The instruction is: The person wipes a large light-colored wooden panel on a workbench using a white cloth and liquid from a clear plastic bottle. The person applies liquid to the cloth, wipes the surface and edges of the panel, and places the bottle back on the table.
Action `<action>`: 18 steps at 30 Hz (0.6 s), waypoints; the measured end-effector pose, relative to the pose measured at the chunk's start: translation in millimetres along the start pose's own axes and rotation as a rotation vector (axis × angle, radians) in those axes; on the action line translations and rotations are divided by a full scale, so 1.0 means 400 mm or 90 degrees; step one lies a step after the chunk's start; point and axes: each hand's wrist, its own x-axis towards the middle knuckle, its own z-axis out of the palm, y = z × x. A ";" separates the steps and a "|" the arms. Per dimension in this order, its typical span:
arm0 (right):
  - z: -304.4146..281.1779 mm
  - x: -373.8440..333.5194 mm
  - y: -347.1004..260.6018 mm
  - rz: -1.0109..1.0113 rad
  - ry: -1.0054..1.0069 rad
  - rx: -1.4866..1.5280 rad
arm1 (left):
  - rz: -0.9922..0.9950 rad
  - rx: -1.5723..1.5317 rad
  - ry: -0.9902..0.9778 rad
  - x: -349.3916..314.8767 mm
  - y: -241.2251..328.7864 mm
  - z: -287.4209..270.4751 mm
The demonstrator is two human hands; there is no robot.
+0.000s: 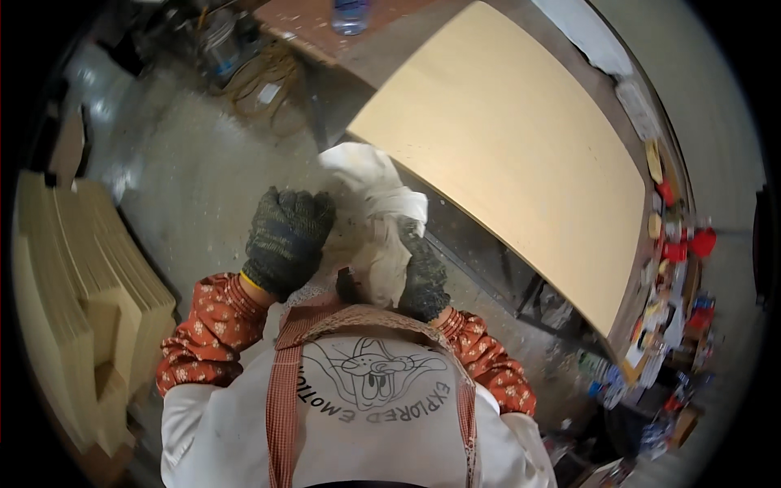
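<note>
My left hand [290,240], in a dark grey-green knitted glove, is curled into a fist in front of my chest. Whether anything is inside that fist is hidden. My right hand [425,272] wears a matching glove and is closed on a crumpled white cloth [370,175]. The cloth hangs beside the glove and rises toward the near left corner of a large pale-yellow board [521,138]. That board lies flat on a table to the right. Between my hands, a small dark object with a reddish edge [348,285] shows just above my apron.
Stacked pale boards [89,301] stand on the floor at the left. A clear bottle [350,16] is on a brown tabletop [293,20] at the far side. Coiled cord [272,81] lies below it. Red items and other clutter [671,252] line the right side.
</note>
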 end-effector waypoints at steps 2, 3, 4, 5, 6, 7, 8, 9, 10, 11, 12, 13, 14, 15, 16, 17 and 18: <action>0.012 0.023 -0.083 0.106 0.018 0.239 | 0.022 0.044 -0.030 0.003 0.016 -0.018; 0.011 0.032 -0.152 0.217 0.044 0.353 | 0.072 0.068 0.012 0.005 0.019 -0.027; 0.005 0.021 -0.147 0.162 0.067 0.347 | 0.075 0.047 -0.006 0.016 0.031 -0.030; 0.010 0.015 -0.138 0.107 0.090 0.344 | 0.078 0.031 -0.029 0.024 0.037 -0.033; 0.005 0.018 -0.159 0.137 0.103 0.386 | 0.079 0.020 -0.053 0.028 0.038 -0.036; -0.002 0.020 -0.180 0.167 0.117 0.427 | 0.060 0.003 -0.071 0.027 0.040 -0.033; -0.004 0.026 -0.204 0.197 0.130 0.468 | 0.029 -0.064 -0.048 0.019 0.037 -0.007; -0.010 0.038 -0.235 0.174 0.124 0.473 | -0.003 -0.132 -0.029 0.009 0.034 0.031; -0.015 0.057 -0.247 0.152 0.115 0.477 | -0.038 -0.200 -0.010 0.002 0.022 0.055; 0.006 0.101 -0.209 -0.055 0.098 0.610 | -0.145 -0.357 -0.080 0.018 0.028 0.049; -0.001 0.134 -0.214 -0.102 0.104 0.645 | -0.178 -0.385 -0.067 0.017 0.022 0.066; -0.028 0.148 -0.229 -0.071 0.169 0.603 | -0.214 -0.411 -0.053 0.010 0.011 0.101; -0.069 0.150 -0.247 -0.025 0.250 0.529 | -0.252 -0.446 -0.036 0.002 0.007 0.127; -0.118 0.143 -0.263 0.008 0.336 0.425 | -0.350 -0.674 0.011 -0.006 0.013 0.128; -0.163 0.134 -0.274 0.031 0.413 0.306 | -0.397 -0.712 0.008 -0.020 0.003 0.126; -0.208 0.121 -0.278 0.000 0.467 0.157 | -0.447 -0.754 0.009 -0.033 -0.007 0.128; -0.253 0.105 -0.275 -0.063 0.496 -0.013 | -0.495 -0.802 0.008 -0.043 -0.017 0.137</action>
